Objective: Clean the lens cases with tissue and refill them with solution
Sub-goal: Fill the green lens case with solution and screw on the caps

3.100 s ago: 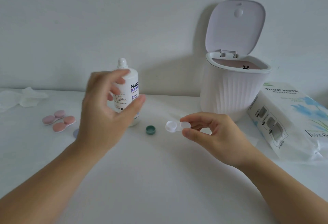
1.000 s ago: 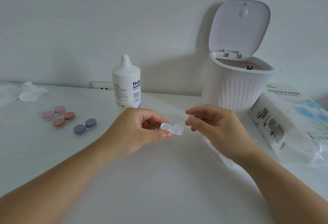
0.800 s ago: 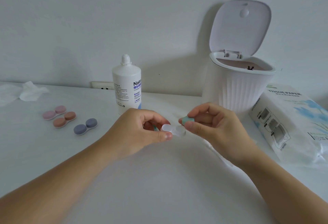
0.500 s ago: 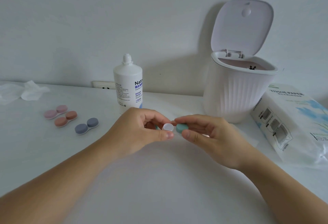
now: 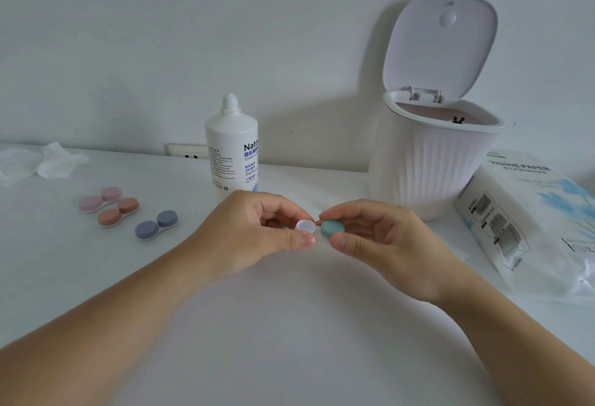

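Your left hand [image 5: 254, 238] pinches the white lens case [image 5: 305, 226] just above the desk [image 5: 289, 325], one well open, contents can't tell, while your right hand [image 5: 370, 235] clamps a teal cap [image 5: 332, 228] at its other well. The uncapped solution bottle [image 5: 231, 151] behind reads "Nato…" and "Contact", the pack [image 5: 531, 212] at right reads "TISSUE PAPER". The white bin [image 5: 428, 167] stands lid-up; pink [image 5: 100, 199], orange [image 5: 118, 211] and blue-grey [image 5: 156, 224] cases sit capped at left.
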Available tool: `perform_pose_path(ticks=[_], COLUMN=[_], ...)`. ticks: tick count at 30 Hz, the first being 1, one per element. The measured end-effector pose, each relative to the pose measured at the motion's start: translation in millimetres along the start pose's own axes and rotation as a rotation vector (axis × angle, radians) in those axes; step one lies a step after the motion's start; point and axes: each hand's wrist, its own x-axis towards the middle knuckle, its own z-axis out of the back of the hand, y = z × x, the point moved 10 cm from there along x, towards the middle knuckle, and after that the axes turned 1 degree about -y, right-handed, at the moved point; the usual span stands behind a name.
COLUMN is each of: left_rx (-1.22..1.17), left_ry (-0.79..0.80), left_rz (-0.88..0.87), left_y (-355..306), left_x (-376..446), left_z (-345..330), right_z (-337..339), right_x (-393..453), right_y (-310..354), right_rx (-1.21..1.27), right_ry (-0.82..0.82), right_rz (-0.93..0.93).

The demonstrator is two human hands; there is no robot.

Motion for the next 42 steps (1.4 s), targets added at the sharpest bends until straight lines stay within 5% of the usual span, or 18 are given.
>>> perform_pose_path(ticks=[27, 42], left_rx=[0.020, 0.014], left_ry=[-0.006, -0.003], left_rz=[-0.014, -0.027], left_y=[-3, -2], left_x=[-1, -2], left_z=[-1, -3], right_z=[5, 3], right_x=[-2, -4], right_y=[8, 6], right_rx=[-0.300, -0.317], right_ry=[-0.101, -0.029], right_rz=[0.031, 0.005])
